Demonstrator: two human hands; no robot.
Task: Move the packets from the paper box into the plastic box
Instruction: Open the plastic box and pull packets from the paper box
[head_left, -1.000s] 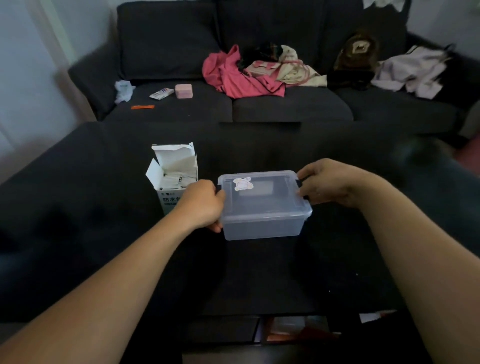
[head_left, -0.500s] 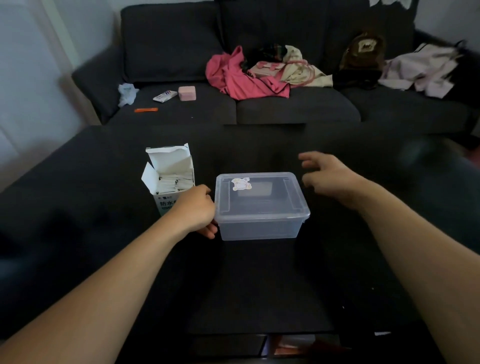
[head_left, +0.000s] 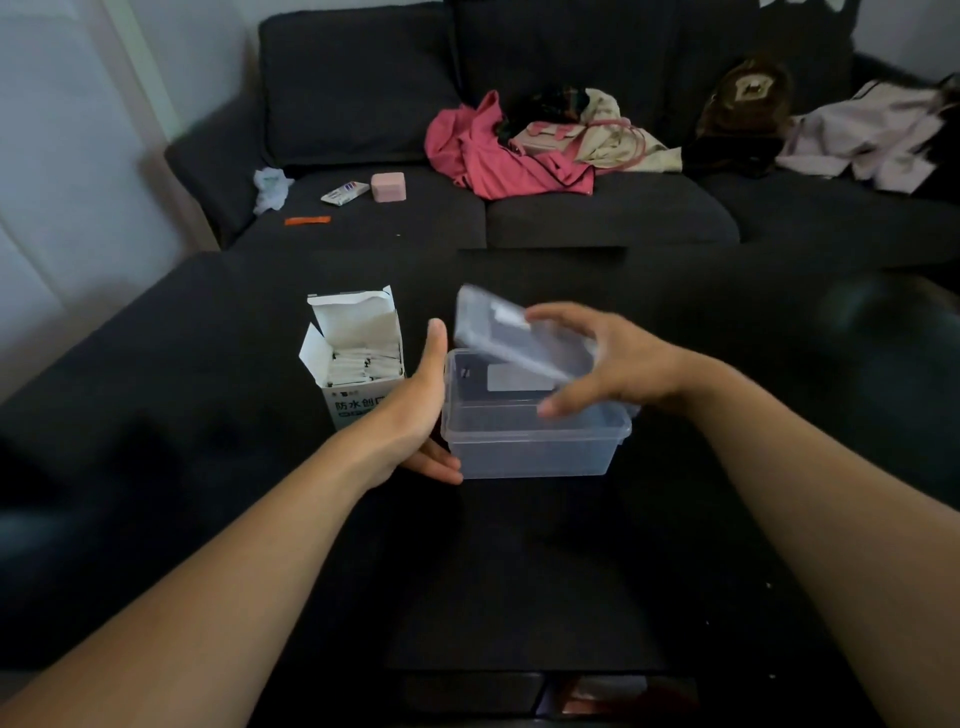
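**Lid coming off, packets not yet moved**

In the head view, our only one, we see the plastic box (head_left: 530, 441) sitting on the dark table (head_left: 519, 571), just right of the paper box (head_left: 356, 358). The paper box stands upright with its flaps open, and the white packets (head_left: 363, 364) are packed inside it, so none has crossed over; the plastic box looks empty.

Our right hand (head_left: 602, 358) grips the clear lid (head_left: 519, 338), fingers curled over its top and thumb beneath its near edge. The lid is tilted, its far-left corner raised well above the rim while its right end sits low near the box's right rim (whether it touches there we cannot tell through the blur). We judge it is being peeled up from one side to clear the opening.

Our left hand (head_left: 423, 405) holds nothing: fingers straight, palm flat against the box's left wall, the thumb low at the front corner. That placement most likely braces the box so it does not lift or slide with the lid, and it puts the hand right next to the packets.

Behind the table a dark sofa (head_left: 597, 218) carries a pink garment (head_left: 498, 156).
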